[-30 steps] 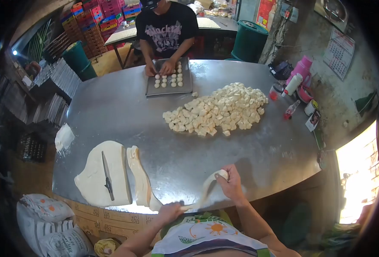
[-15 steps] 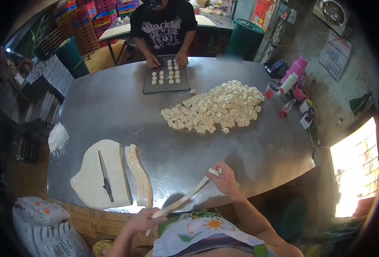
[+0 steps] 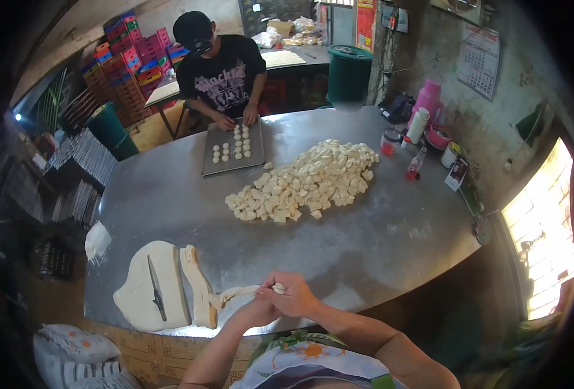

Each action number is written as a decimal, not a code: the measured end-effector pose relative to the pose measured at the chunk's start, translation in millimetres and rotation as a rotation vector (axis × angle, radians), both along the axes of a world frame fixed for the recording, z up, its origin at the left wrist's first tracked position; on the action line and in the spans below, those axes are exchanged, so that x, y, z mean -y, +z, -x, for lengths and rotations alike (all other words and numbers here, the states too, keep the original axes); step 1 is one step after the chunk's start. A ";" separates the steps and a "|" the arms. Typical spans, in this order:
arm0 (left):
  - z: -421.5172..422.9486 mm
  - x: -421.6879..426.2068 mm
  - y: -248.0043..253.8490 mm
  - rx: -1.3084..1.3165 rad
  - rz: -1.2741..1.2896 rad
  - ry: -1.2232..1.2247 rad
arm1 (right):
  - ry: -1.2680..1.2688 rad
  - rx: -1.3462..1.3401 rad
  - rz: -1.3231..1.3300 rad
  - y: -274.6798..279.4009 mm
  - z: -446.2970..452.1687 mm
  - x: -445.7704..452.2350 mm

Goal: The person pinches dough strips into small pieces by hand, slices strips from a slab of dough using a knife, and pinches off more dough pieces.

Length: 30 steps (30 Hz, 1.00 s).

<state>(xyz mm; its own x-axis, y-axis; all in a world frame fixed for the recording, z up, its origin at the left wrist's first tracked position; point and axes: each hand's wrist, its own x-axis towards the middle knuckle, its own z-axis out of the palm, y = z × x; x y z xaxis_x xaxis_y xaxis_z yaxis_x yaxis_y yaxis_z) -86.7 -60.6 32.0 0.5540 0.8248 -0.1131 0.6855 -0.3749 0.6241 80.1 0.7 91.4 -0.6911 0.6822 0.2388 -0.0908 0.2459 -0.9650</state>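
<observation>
A thin dough strip [image 3: 238, 292] trails leftward from my two hands along the front of the metal table. My right hand [image 3: 293, 295] is closed around its end, and a pale bit of dough pokes out at the thumb. Against it, my left hand [image 3: 259, 312] is closed where the strip enters; its fingertips are partly hidden. The strip's far end touches a thicker dough slab [image 3: 198, 285]. Left of that lies a large flat sheet of dough [image 3: 141, 272] with a knife [image 3: 155, 288] resting on it. Beyond my hands is a heap of cut dough pieces [image 3: 313, 181].
Across the metal table [image 3: 391, 259], a co-worker [image 3: 225, 78] has both hands at a tray [image 3: 212, 167] of round dough balls. Flour [image 3: 97, 241] lies at the left edge. A pink thermos [image 3: 428, 97], a glass bottle [image 3: 416, 164] and containers stand at the right.
My hands, apart before with the strip stretched between them, are now together. The strip's free part now lies to the left, by the slab. The camera view has shifted.
</observation>
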 end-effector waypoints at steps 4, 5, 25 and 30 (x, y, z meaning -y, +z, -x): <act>-27.5 -16.6 40.6 0.575 0.344 0.679 | 0.043 0.140 0.151 -1.0 4.4 -27.4; -17.3 -26.9 4.3 0.738 0.162 0.662 | 0.008 0.144 0.152 14.7 6.6 -36.1; 12.7 -33.8 11.9 0.378 -0.014 0.099 | -0.313 1.067 -0.171 -89.8 -6.8 -41.8; 30.4 -48.1 -39.8 0.559 -0.127 0.455 | -0.505 0.725 -0.246 -107.7 -9.1 -29.5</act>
<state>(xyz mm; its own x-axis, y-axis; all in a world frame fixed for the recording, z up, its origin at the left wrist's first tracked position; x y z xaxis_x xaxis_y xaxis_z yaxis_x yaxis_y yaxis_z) -117.2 -12.5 -7.8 0.1003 0.9750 0.1983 0.3827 -0.2218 0.8969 89.1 30.2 -16.3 -0.3618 0.9313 0.0419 0.6908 0.2980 -0.6587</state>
